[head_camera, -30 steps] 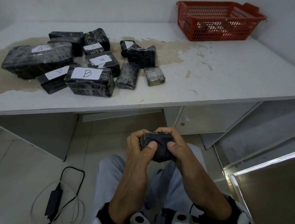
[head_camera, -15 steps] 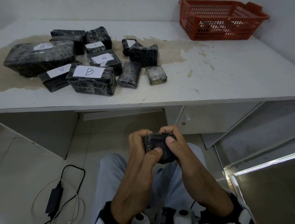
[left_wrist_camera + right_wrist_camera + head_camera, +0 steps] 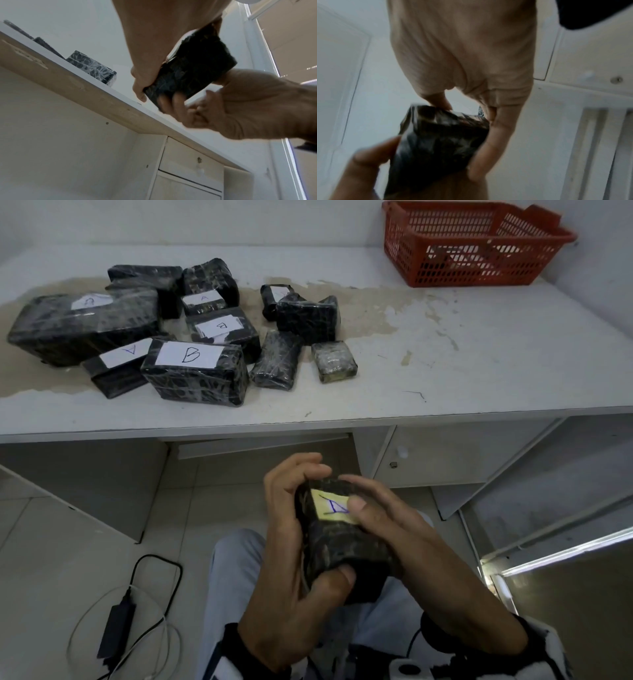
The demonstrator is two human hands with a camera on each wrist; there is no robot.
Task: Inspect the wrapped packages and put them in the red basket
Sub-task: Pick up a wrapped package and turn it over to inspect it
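Note:
I hold a small black wrapped package (image 3: 339, 546) (image 3: 190, 70) (image 3: 436, 142) over my lap, below the desk's front edge. Its yellowish label with a blue letter faces up. My left hand (image 3: 291, 542) grips its left side, thumb curled under the near end. My right hand (image 3: 383, 525) grips the right side, thumb on the label's edge. Several more black wrapped packages (image 3: 195, 371), some labelled A or B, lie in a cluster on the left of the white desk (image 3: 479, 354). The red basket (image 3: 472, 244) stands at the desk's far right corner.
A small cabinet door (image 3: 445, 450) with a knob sits under the desk, right of the knee space. A black power adapter with cables (image 3: 116, 628) lies on the tiled floor at my left. A slanted white panel (image 3: 548, 508) stands at the right.
Both hands have turned the package over, so its labelled face now shows, and lifted it slightly closer to the camera. The packages on the desk have not moved.

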